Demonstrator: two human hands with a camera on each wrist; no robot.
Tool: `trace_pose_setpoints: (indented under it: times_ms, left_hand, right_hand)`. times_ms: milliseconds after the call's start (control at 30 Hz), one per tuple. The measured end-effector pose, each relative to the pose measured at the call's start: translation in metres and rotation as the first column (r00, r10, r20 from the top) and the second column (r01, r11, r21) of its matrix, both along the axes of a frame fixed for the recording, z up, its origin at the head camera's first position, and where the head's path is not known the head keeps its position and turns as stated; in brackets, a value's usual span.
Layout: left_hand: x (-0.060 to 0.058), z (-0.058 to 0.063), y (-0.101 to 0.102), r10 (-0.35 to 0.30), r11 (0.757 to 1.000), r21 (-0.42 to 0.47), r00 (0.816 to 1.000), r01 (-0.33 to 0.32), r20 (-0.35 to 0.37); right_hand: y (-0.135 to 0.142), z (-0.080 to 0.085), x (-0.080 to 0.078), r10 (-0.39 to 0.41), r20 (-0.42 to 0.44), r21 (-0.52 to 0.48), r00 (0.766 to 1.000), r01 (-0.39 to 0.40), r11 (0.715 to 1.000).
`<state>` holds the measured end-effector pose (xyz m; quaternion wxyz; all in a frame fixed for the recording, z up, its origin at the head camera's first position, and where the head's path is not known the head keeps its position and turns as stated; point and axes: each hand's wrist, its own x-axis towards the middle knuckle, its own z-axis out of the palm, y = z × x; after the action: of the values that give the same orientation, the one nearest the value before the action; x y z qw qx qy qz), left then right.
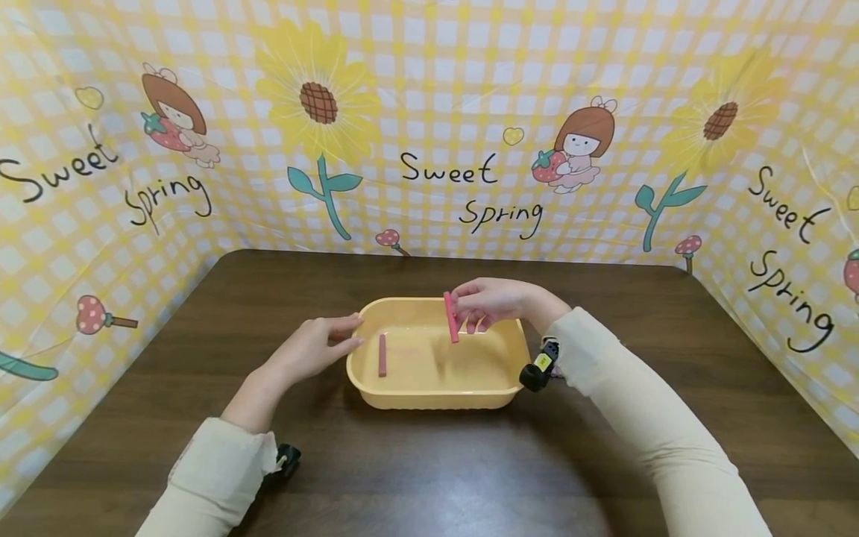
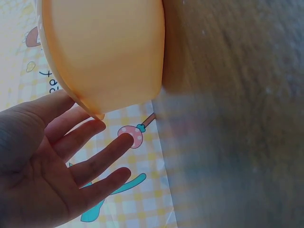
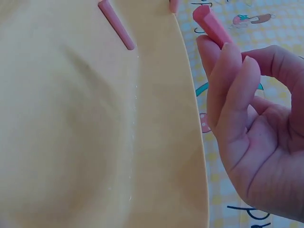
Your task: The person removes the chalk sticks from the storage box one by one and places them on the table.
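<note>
A yellow plastic basin (image 1: 436, 401) with rounded corners stands on the table. My left hand (image 1: 305, 348) rests its thumb and fingertips at the basin's left rim, the other fingers spread loosely, as the left wrist view shows. Over the far right part of the basin, my right hand (image 1: 495, 300) pinches a bright pink stick (image 1: 451, 318) between thumb and fingers. This stick has flat sides and a blunt end (image 3: 202, 12). A second, duller reddish stick (image 1: 382, 356) lies on the basin floor near the left end.
The dark wooden table (image 1: 416, 470) runs back to a yellow checked cloth (image 1: 429, 89) printed with flowers and words, hanging behind and at both sides. Black cameras are worn at both wrists; the right wrist camera (image 1: 539, 369) sits close to the basin's right rim.
</note>
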<state>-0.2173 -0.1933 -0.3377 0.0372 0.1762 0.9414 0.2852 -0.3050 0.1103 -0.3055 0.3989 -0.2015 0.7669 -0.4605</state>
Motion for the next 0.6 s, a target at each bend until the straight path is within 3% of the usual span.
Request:
trace_pose_setpoints:
  times_ms: [600]
  left_hand:
    - [-0.001, -0.001, 0.000, -0.001, 1.000, 0.000, 1.000, 0.001, 0.002]
  right_hand:
    - [0.040, -0.003, 0.009, -0.099, 0.003, -0.076, 0.995, 0.099, 0.992]
